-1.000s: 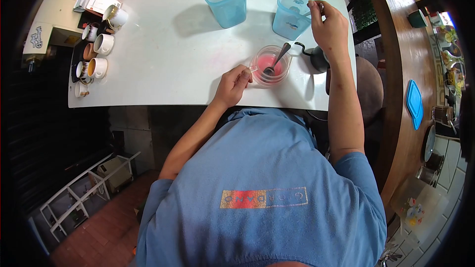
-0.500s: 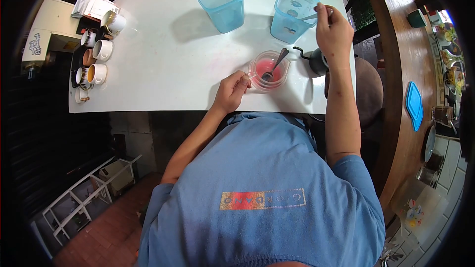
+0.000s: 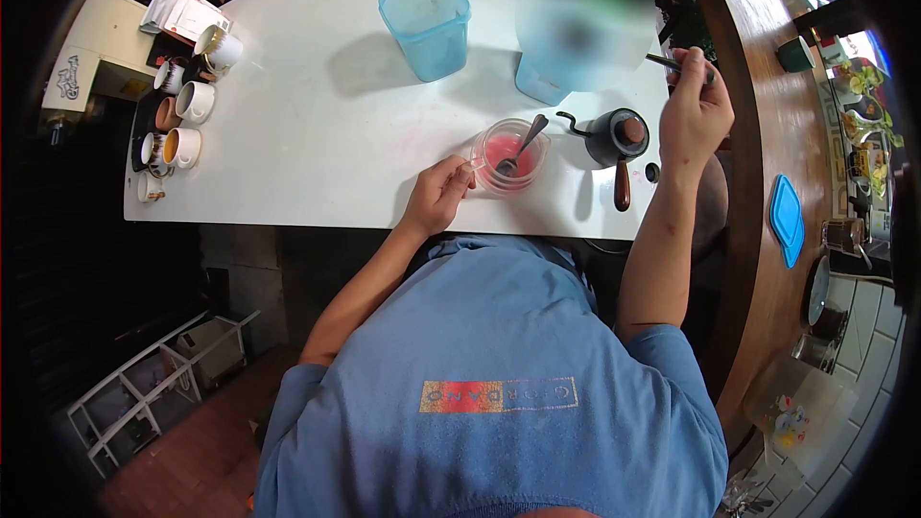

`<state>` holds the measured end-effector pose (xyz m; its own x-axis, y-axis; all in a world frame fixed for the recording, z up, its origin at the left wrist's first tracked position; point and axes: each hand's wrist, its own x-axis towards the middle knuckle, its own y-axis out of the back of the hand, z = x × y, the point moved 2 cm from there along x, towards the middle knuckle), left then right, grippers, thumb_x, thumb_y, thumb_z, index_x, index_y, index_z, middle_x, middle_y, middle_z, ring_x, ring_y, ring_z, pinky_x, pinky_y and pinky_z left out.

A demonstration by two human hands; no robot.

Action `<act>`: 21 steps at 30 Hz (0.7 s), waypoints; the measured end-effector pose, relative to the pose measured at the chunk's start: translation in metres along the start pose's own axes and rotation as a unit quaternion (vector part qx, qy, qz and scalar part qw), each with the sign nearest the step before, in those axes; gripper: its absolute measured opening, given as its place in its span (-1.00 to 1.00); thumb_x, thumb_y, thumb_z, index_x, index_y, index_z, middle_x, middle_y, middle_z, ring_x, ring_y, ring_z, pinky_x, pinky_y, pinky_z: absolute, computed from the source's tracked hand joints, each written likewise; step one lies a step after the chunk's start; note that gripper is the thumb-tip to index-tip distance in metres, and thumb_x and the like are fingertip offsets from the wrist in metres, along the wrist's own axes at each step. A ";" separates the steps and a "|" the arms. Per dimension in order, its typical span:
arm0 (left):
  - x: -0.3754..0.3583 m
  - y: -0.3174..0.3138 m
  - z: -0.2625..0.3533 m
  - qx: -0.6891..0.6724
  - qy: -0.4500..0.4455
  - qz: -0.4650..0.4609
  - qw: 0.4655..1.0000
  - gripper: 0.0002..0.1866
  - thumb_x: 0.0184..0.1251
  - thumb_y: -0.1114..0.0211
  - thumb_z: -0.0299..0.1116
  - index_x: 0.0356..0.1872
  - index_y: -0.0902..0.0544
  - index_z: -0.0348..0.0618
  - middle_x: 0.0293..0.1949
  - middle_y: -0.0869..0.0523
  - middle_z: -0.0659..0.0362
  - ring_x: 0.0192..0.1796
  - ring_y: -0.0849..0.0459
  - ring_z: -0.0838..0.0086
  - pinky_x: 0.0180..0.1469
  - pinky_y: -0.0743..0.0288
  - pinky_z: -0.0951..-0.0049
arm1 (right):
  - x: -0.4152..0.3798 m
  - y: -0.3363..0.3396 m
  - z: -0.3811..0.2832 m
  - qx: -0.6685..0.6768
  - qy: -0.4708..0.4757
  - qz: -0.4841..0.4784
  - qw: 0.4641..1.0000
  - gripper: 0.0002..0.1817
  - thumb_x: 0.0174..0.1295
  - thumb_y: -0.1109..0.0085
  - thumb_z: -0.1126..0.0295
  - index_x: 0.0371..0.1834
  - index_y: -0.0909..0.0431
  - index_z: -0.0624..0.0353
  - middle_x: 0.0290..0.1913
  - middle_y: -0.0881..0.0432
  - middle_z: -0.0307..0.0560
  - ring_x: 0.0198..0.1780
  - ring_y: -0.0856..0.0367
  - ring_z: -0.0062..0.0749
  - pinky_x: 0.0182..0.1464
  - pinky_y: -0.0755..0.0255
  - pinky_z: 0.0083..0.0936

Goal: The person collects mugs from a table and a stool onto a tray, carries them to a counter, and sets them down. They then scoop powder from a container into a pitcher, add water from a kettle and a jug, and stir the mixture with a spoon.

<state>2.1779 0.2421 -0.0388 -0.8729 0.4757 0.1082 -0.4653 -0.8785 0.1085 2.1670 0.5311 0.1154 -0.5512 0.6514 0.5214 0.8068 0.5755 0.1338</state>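
My left hand (image 3: 439, 194) pinches the handle of a clear cup (image 3: 486, 182) on the white table. Red or pink contents show in the cup, and a metal spoon (image 3: 527, 139) leans inside it. Raised at the right, my right hand (image 3: 695, 110) grips a thin dark utensil (image 3: 664, 61), whose far end is hidden by a blur. Below that blur shows the lower part of a light blue container (image 3: 542, 82). A second light blue container (image 3: 428, 38) stands upright farther left. Between cup and right forearm sits a black pot (image 3: 604, 146) with a curved spout and wooden handle.
Several cups (image 3: 182, 147) and a stack of papers (image 3: 185, 11) line the left end of the white table (image 3: 297, 134). On the wooden counter (image 3: 753, 134) at the right lies a blue lid (image 3: 787, 219). A brown round seat is partly hidden behind my right forearm.
My right hand has moved right and down, away from the right container, with the utensil in it. The black pot has come into fuller view. My left hand still holds the cup.
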 end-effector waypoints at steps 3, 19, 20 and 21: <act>0.000 0.000 -0.002 0.003 -0.003 0.004 1.000 -0.64 0.49 -0.01 -0.16 -0.40 -0.49 -0.24 -0.51 -0.54 0.22 -0.50 -0.45 0.60 -0.41 -0.34 0.57 | -0.004 0.013 -0.012 0.048 -0.015 0.008 0.999 -0.69 0.39 -0.04 0.27 -0.28 -0.64 0.32 -0.51 -0.57 -0.29 -0.46 -0.44 -0.74 -0.40 -0.25 -0.77; -0.001 0.000 -0.003 -0.003 -0.014 0.009 1.000 -0.66 0.48 -0.02 -0.18 -0.39 -0.50 -0.26 -0.50 -0.54 0.21 -0.50 -0.44 0.60 -0.42 -0.33 0.57 | -0.095 0.066 -0.028 0.032 0.377 0.007 0.926 -0.66 0.39 -0.01 0.20 -0.40 -0.46 0.27 -0.59 -0.48 -0.10 -0.54 -0.40 -0.36 -0.41 -0.29 -0.41; 0.000 0.000 -0.003 -0.006 -0.009 0.008 1.000 -0.65 0.48 -0.02 -0.17 -0.39 -0.50 -0.26 -0.50 -0.54 0.20 -0.50 -0.44 0.60 -0.42 -0.33 0.57 | -0.086 0.063 -0.029 0.045 0.368 0.062 0.927 -0.66 0.40 0.01 0.21 -0.41 -0.46 0.29 -0.58 -0.49 -0.08 -0.54 -0.41 -0.35 -0.40 -0.30 -0.41; 0.000 0.000 -0.002 -0.006 -0.010 0.003 1.000 -0.65 0.48 -0.02 -0.17 -0.39 -0.50 -0.26 -0.50 -0.54 0.20 -0.50 -0.44 0.60 -0.42 -0.33 0.57 | -0.077 0.064 -0.025 0.012 0.316 0.049 0.947 -0.68 0.42 0.08 0.32 -0.42 -0.46 0.34 -0.54 -0.51 -0.05 -0.53 -0.43 -0.34 -0.39 -0.32 -0.45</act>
<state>2.1775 0.2421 -0.0406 -0.8729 0.4704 0.1294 -0.4611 -0.8821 0.0959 2.2659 0.5053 0.1053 -0.2293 0.2809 0.9319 0.8386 0.5431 0.0427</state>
